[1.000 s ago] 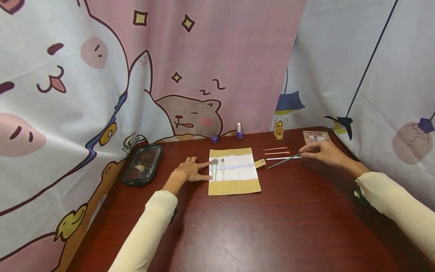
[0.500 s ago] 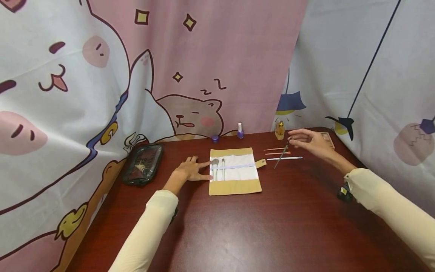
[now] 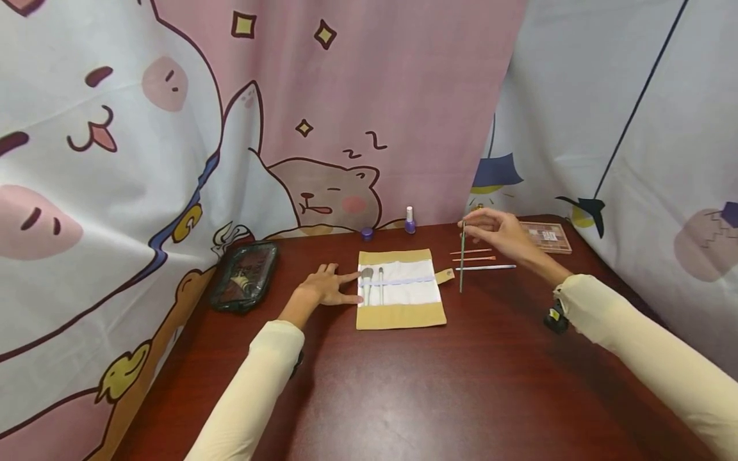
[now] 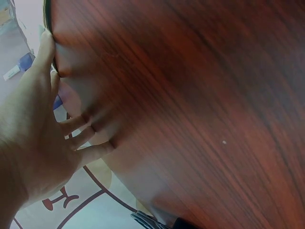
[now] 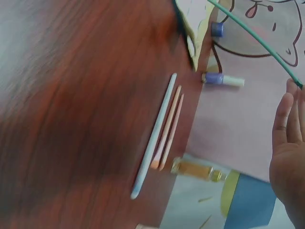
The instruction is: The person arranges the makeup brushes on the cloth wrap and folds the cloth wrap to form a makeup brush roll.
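Nearest, a dark red-brown worktop (image 3: 380, 397) stretches out in front of both grips, with cream sleeves (image 3: 254, 384) reaching over it. The left grip (image 3: 325, 288) is released, fingers spread, its thumb and forefinger touching the left edge of an opened tan brush roll (image 3: 400, 315), just as a second ago. Right beside those fingertips, a wide-headed brush (image 3: 367, 288) and a slimmer brush (image 3: 381, 288) lie tucked under the roll's band. Left of this grip, well apart, lies a dark see-through pouch (image 3: 245, 278).

Farther out, the right grip (image 3: 492, 232) pinches a slim green stick (image 3: 462, 266) by its upper end. It has come leftward, nearer the roll, and the stick, slanted a second ago, now hangs almost upright, just right of the roll's flap. Beneath this grip lie a white brush (image 3: 490, 267) and two thin orange sticks (image 3: 478, 258), unmoved. Behind it, a palette (image 3: 550, 237) shows more fully than before, while an amber bottle (image 5: 193, 168) is now mostly hidden by the hand in the head view. Left of that grip, farther back, stand purple nail polish (image 3: 410, 224) and a small purple pot (image 3: 367, 234), before a cartoon-printed curtain (image 3: 426, 96).
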The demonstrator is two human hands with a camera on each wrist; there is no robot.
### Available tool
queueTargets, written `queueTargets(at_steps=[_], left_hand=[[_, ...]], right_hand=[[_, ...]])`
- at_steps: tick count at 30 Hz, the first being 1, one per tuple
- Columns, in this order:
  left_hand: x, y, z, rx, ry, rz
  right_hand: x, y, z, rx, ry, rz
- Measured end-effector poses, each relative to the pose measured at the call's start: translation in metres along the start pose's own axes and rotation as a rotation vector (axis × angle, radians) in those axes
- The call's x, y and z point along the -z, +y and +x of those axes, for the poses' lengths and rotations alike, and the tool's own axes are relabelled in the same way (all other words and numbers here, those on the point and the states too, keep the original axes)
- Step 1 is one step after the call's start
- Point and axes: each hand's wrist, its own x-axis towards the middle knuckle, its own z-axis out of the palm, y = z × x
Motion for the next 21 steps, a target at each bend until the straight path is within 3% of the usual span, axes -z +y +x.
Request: queueTargets(at_steps=[9,14,21], left_hand=[[0.000,0.000,-0.001,0.004,0.006,0.002],[0.000,0.000,0.000,0.010,0.002,0.009],[-0.001,-0.001,0.001,0.013,0.005,0.008]], right_hand=[[-0.031,-0.002,0.024,-0.020,-0.033,-0.092],[-0.047,0.000,0.038,-0.013,-0.041,-0.072],[-0.072,-0.026,0.050,-0.012,-0.048,-0.075]])
